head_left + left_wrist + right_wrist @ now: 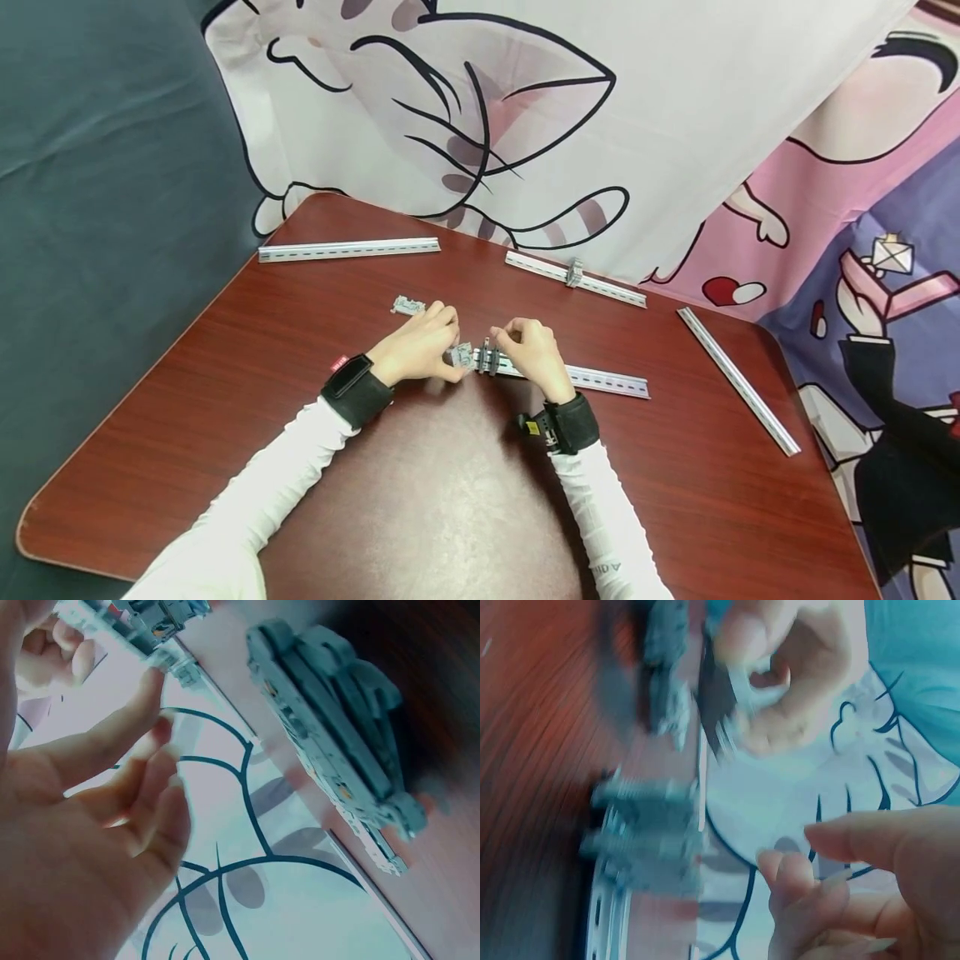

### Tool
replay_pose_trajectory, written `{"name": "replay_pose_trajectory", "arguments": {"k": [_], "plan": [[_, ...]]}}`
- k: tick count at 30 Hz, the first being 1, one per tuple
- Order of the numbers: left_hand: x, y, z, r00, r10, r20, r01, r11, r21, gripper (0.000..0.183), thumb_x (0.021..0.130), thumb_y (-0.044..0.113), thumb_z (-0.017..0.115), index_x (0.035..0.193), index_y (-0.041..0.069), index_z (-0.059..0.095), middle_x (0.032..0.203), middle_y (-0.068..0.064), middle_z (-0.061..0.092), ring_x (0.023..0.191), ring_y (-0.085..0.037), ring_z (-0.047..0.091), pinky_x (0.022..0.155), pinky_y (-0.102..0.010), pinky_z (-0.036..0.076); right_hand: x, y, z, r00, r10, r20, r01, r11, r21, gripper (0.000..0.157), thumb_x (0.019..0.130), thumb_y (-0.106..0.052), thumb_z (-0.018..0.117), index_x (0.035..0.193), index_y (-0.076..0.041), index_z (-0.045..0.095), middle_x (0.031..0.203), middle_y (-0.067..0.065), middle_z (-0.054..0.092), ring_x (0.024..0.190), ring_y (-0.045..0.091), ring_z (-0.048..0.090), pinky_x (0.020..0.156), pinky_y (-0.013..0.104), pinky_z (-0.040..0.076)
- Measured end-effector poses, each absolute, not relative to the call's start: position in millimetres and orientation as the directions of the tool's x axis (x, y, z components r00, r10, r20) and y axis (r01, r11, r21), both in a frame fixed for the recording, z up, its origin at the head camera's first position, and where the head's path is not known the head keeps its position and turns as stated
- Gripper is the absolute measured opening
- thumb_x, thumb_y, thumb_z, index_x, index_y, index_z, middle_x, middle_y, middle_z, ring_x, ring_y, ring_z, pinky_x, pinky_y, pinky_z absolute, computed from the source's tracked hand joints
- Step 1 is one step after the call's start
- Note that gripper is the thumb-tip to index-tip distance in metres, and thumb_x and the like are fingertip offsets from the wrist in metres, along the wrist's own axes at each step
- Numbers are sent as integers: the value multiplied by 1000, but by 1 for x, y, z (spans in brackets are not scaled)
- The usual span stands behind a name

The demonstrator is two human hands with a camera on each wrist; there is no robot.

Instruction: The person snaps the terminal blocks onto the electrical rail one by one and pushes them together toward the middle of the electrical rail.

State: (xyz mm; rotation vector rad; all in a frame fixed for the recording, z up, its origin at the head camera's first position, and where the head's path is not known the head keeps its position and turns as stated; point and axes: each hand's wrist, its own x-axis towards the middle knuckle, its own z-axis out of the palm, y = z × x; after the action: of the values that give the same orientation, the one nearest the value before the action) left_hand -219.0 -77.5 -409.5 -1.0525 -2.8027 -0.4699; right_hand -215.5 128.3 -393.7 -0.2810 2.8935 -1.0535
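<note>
My left hand [420,342] pinches a light grey terminal block [462,357] between thumb and fingers, at the left end of a slotted metal DIN rail [607,381]. Two darker grey terminal blocks [487,358] stand upright on that rail, just right of the held one; the right wrist view shows them [649,832] side by side. My right hand [536,354] hovers by the rail with bent fingers and nothing between them; its thumb and fingertips [787,870] are apart from the blocks. Loose grey terminal blocks [408,306] lie beyond my left hand, large in the left wrist view [330,727].
Another rail [348,249] lies at the back left of the brown table [225,375]. A rail [611,289] at the back carries a grey block [574,272]. One more rail [738,379] lies slanted on the right. Printed cloth [675,125] hangs behind the table.
</note>
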Motion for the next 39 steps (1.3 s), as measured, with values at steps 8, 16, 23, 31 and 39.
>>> {"name": "replay_pose_trajectory", "arguments": {"k": [8,16,23,31,39], "plan": [[-220,-69,-407,-695,624,357,710,676,198,40,77,42,75,90,6,64,101,-7,54,96,-23,45,77,-36,40,-212,125,-390,-964,-266,-31,-160,667,-727,35,93,-38,61,72,-10,66,59,-3,52,56,10,45,54,23,35],[-216,-63,-406,-715,601,358,689,692,214,42,79,45,73,97,9,62,103,-5,57,98,-23,48,75,-35,40,-212,127,-391,-962,-272,-40,-153,651,-743,29,90,-31,65,69,-10,64,54,-8,40,53,8,37,53,23,30],[-214,-60,-412,-731,618,289,676,714,183,44,83,40,71,110,6,65,105,-7,65,101,-25,55,76,-38,43,-215,143,-386,-979,-201,-15,-129,682,-720,30,90,-29,66,68,-10,61,57,-7,41,56,10,39,56,24,31],[-209,-56,-418,-716,681,152,697,686,211,27,86,28,68,104,7,70,108,-7,68,102,-25,54,76,-39,41,-220,169,-380,-983,-178,-52,-103,758,-644,31,90,-26,65,66,-8,59,56,-6,39,54,12,36,55,27,29],[-205,-51,-424,-693,708,139,718,657,230,20,88,24,66,99,9,73,114,-8,69,106,-26,54,75,-39,40,-225,190,-376,-977,-171,-127,-79,844,-530,29,88,-23,65,63,-8,59,58,-6,43,57,12,41,55,26,33]]}}
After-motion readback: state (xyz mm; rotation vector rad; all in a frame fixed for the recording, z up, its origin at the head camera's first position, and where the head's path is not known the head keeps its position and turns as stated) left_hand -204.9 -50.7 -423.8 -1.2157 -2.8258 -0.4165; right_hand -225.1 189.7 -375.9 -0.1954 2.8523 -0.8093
